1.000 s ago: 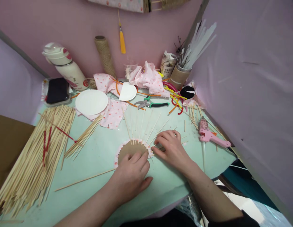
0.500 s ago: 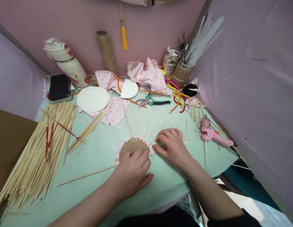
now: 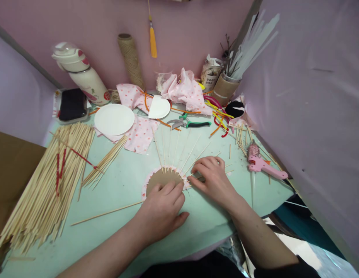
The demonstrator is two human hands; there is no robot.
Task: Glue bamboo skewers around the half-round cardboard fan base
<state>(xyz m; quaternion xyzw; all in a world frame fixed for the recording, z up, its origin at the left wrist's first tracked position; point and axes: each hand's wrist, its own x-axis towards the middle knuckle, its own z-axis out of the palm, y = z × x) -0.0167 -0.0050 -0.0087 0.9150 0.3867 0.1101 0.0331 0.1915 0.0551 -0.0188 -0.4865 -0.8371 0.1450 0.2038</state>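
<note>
Left hand (image 3: pixel 162 210) lay flat, palm down, fingers spread, pressing on the near half of the brown cardboard half-disc (image 3: pixel 162 178); nothing gripped, just pinned to the mint-green table (image 3: pixel 124 181). The disc had a pink frilled edge and sat directly under and just ahead of the left fingertips. Right hand (image 3: pixel 215 179) sat just right of the disc, fingers curled down onto a thin stick (image 3: pixel 201 178) at the disc's right edge; couldn't tell whether it pinched the stick or only pressed it. Fan of bamboo skewers (image 3: pixel 175 148) radiated from the disc's far edge, away from both hands. One loose skewer (image 3: pixel 106 213) lay just left of the left wrist, pointing toward the disc. Well left of the left hand: big pile of bamboo sticks (image 3: pixel 48 181) with a few red ones mixed in. Beyond the fan: pink dotted cloth (image 3: pixel 140 135), white paper disc (image 3: pixel 114 119), green-handled pliers (image 3: pixel 186 123). Right of the right hand, apart from it: pink glue gun (image 3: pixel 259 162). Far edge by the wall: twine spool (image 3: pixel 130 58), thermos bottle (image 3: pixel 83 79), cup of white strips (image 3: pixel 225 88).
</note>
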